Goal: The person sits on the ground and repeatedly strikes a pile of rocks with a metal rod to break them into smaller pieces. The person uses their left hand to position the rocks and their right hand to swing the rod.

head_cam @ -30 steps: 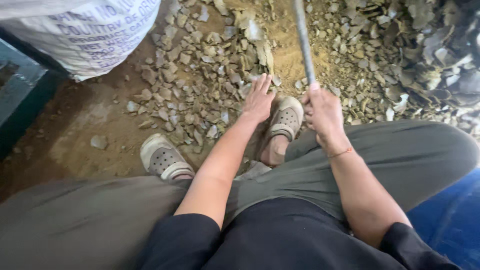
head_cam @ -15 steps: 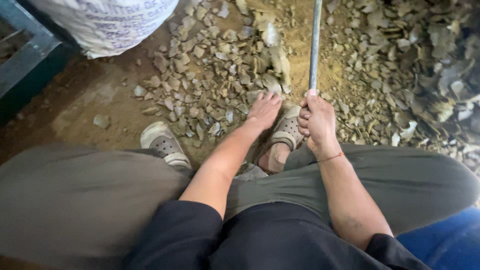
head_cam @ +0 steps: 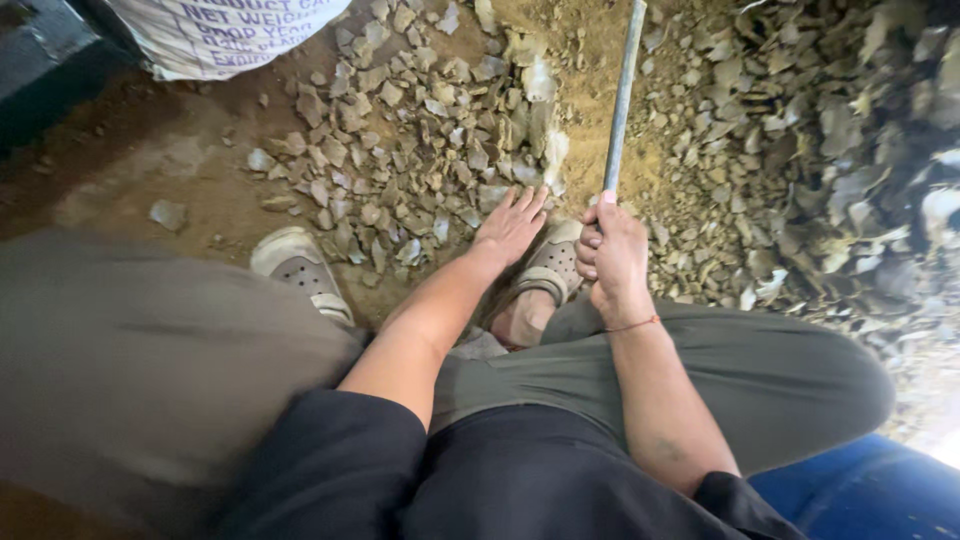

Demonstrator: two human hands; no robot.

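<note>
**Grey stone chips underfoot, a steel rod in one fist**

Grey stone fragments [head_cam: 420, 150] lie heaped across the brown earth in the upper middle of the frame, with a darker, looser pile [head_cam: 850, 150] filling the upper right. The right hand [head_cam: 612, 255] is closed in a full grip around the lower end of a metal rod [head_cam: 622, 100], which runs up and out of the top edge. The left hand [head_cam: 512, 225] is spread flat, fingers extended, holding nothing, its fingertips at the near edge of the stone heap and just beside the toe of the right shoe [head_cam: 555, 265].

Risk, as I judge it: the open fingers sit close to the rod's line and to the sharp chips, so a slip of the rod could catch them or the foot. The chips look loose and could shift under a palm.

Around this: the left shoe [head_cam: 300, 270] is planted at centre left, a white printed sack [head_cam: 230, 35] fills the upper left beside a dark frame [head_cam: 40, 70], and something blue [head_cam: 870, 490] shows at lower right. The person's own olive-trousered knees crowd the lower frame and limit reach.
</note>
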